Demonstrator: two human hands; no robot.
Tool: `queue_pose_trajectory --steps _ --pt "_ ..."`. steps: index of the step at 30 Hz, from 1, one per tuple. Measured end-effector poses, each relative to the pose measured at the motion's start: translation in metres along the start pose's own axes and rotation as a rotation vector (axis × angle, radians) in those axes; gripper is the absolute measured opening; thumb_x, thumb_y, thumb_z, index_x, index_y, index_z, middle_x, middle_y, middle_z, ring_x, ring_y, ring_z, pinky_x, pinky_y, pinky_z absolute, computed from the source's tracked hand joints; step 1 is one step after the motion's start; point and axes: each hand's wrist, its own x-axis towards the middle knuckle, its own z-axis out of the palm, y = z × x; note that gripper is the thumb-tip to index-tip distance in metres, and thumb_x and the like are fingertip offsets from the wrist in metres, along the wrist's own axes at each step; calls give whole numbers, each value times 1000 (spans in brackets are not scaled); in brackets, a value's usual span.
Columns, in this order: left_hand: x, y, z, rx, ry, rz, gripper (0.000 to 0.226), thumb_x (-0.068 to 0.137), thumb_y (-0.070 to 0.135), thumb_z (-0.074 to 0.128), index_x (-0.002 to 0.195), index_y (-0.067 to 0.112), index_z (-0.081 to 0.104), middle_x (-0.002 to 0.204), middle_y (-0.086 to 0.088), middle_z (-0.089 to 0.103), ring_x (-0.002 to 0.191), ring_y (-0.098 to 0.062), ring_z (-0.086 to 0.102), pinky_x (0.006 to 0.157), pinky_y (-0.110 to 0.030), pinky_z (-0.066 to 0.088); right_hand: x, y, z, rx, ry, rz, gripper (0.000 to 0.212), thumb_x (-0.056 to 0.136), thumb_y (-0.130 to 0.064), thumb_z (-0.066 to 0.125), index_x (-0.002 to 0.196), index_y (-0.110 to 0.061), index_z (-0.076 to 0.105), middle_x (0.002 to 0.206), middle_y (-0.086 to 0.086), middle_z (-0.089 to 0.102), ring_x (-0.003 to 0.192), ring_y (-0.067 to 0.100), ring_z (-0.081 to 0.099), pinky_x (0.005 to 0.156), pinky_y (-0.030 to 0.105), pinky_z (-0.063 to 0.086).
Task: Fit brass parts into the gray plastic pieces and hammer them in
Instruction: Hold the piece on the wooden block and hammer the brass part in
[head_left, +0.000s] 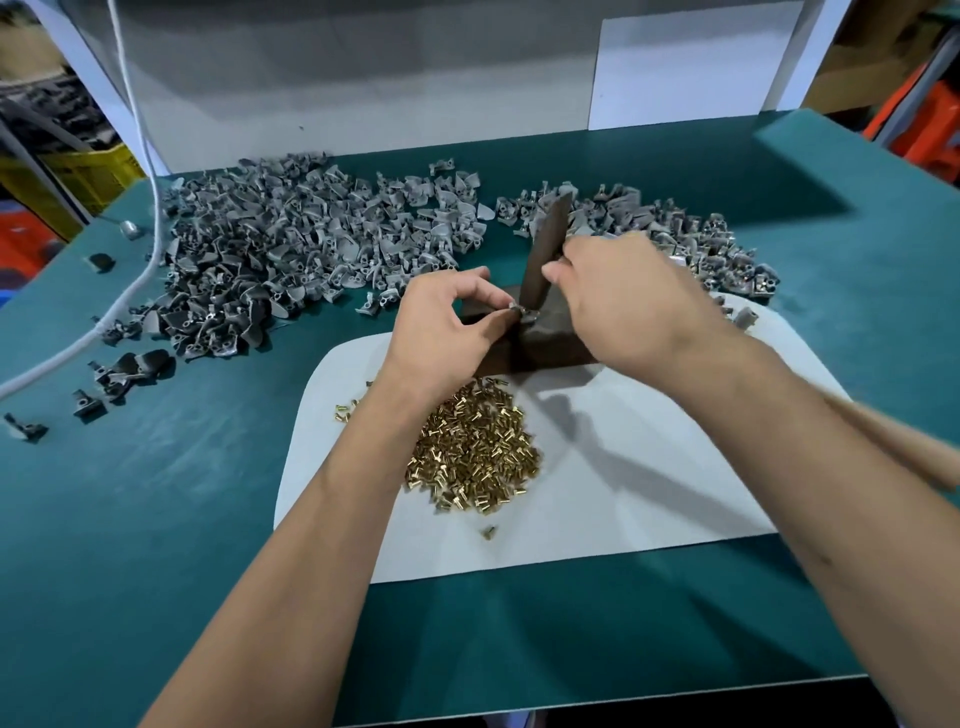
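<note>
Both hands meet over the dark metal block (550, 343), and that is the anvil for this job, a hard seat so the blow drives the brass home instead of bouncing. The left hand (441, 332) curls in, thumb and fingertips pinching a small gray plastic piece (515, 310) right at the block's top face, steadying it where the strike should land. The pinch is tight and narrow, with only the tip of the piece peeking out; whether a brass part already sits in it is too small to tell.

The right hand (618, 296) wraps around a dark flat bar (545, 244) that stands nearly upright, its lower end coming down just beside the pinched piece. My guess is this bar serves as the hammer here, held low for short, controlled taps. The fingers are clenched on it, the thumb pointing toward the other hand.

Just nearer the person than the grip, under the left wrist, lies the heap of brass parts (472, 452) on a white sheet (649, 467), an easy reach for the next pick. Beyond the grip and out to the left hand's side spreads the big pile of gray plastic pieces (311, 234); a second pile (675, 228) sits beyond the right hand. One pile is likely raw stock and the other finished, though I cannot tell which. All of it rests on the green tabletop (156, 493).
</note>
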Motion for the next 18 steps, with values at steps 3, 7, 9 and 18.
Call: queue_pose_trajectory --steps 3,7,9,18 --pt "-1 1 0 20 -1 -4 9 85 8 80 85 17 78 126 -10 69 129 -6 56 114 -40 41 4 2 -10 -27 167 -19 27 107 -38 43 94 -21 58 67 0 40 67 34 43 64 36 35" --pt "-2 0 -1 9 9 5 12 84 9 80 84 20 77 124 -10 70 128 -6 57 113 -41 42 -2 -7 3 31 87 15 26 109 -36 39 100 -17 54 68 0 39 69 34 46 65 38 37" --pt "-1 2 -1 6 5 -9 10 85 7 80 85 17 77 125 -10 70 129 -8 57 113 -41 42 2 -3 0 -28 6 -2 26 109 -38 39 94 -21 52 67 0 38 72 35 47 67 38 37" --pt "-3 4 -1 14 -2 -14 7 86 7 79 89 14 79 132 -12 67 131 -7 55 115 -34 40 5 -1 -7 -80 1 -27 26 109 -38 40 93 -21 54 77 9 51 74 36 48 67 38 38"
